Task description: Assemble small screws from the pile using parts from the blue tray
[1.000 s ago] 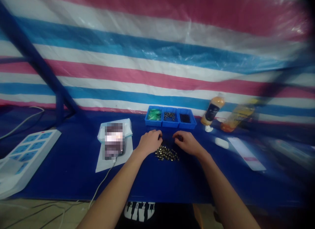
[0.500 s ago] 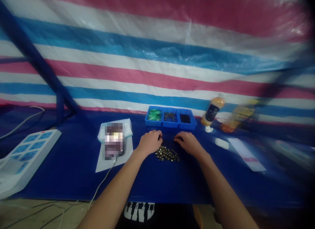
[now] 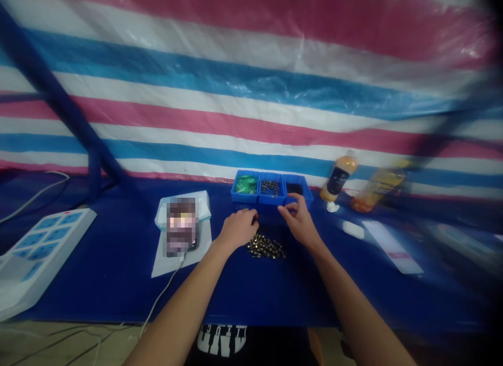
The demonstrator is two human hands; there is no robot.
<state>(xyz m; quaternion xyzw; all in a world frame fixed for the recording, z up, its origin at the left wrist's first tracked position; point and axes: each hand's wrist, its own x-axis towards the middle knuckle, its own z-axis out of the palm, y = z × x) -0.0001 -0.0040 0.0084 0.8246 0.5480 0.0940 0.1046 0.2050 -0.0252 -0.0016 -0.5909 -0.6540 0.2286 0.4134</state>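
Note:
A heap of small brass-coloured metal parts (image 3: pixel 266 247) lies on the blue table between my hands. My left hand (image 3: pixel 238 227) rests on the table just left of the heap, fingers curled in a loose fist; whatever they hold is hidden. My right hand (image 3: pixel 297 218) is lifted a little toward three joined blue bins (image 3: pixel 272 195), thumb and forefinger pinched together over the gap before the right-hand bin. The bins hold green pieces (image 3: pixel 245 184), silver metal parts (image 3: pixel 271 186) and black parts (image 3: pixel 294 189).
A white power strip (image 3: pixel 34 253) sits at the left edge. A blurred phone (image 3: pixel 181 230) lies on white paper, its cable trailing off the table front. An orange bottle (image 3: pixel 338 179), a second bottle (image 3: pixel 377 190), a white pebble-like object (image 3: pixel 353 229) and a white card (image 3: pixel 389 245) stand right.
My right hand has risen from the table beside the heap and moved forward toward the right-hand bin, fingers now pinched. My left hand has stayed in place.

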